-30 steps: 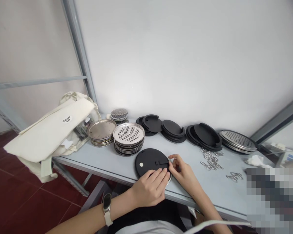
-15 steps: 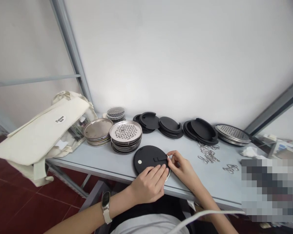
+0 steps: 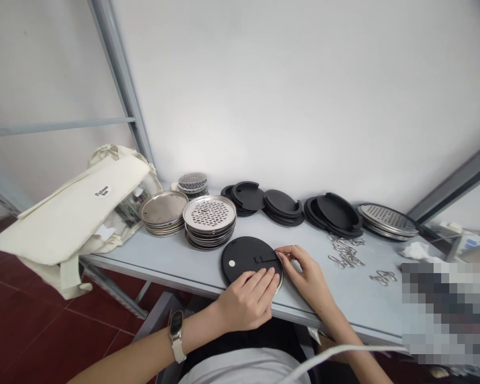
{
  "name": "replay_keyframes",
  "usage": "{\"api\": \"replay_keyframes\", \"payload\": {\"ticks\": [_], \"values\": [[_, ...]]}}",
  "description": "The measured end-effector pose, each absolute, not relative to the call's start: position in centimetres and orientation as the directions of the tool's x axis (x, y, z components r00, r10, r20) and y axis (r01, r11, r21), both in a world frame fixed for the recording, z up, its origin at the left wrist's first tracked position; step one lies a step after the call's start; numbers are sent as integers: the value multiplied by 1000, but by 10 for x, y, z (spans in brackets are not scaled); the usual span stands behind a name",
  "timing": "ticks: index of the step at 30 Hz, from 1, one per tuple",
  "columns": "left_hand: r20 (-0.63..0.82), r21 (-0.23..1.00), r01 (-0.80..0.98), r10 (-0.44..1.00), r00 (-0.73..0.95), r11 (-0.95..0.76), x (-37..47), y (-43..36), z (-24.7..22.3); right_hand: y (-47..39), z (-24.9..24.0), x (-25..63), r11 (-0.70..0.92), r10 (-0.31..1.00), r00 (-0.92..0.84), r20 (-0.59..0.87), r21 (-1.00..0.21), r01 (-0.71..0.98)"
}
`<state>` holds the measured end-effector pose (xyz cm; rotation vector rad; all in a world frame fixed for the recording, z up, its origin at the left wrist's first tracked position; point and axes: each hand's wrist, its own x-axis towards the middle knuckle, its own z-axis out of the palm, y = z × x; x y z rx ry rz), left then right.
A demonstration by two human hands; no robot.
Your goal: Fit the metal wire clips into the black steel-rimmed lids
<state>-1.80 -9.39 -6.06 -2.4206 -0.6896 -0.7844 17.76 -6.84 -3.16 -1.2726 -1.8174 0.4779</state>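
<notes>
A round black disc (image 3: 246,255) lies on the table near its front edge, with a pale round spot at its left and a narrow slot toward its right. A silvery rim shows under its lower right edge. My left hand (image 3: 250,301) rests on the disc's near part, palm down, fingers stretched flat. At the disc's right edge, beside the slot's end, my right hand (image 3: 304,274) is closed in a pinch of thumb and index finger. What sits between those fingertips is too small to make out.
Behind the disc stand a stack of round metal graters (image 3: 209,213), plain metal discs (image 3: 164,208) and black round holders (image 3: 282,202). Bent wire pieces (image 3: 346,252) lie to the right, before a metal-topped stack (image 3: 388,218). A cream bag (image 3: 80,213) hangs over the left end.
The whole view has shifted slightly. Both hands keep nearly the same place on the disc; the right fingertips have drawn a little closer together at its edge.
</notes>
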Motion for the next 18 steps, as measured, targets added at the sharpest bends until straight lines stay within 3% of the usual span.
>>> {"api": "replay_keyframes", "payload": {"ticks": [18], "values": [[629, -308, 603, 318, 709, -736, -18, -94, -60, -68, -32, 178, 422, 889, -111, 444, -703, 573]]}}
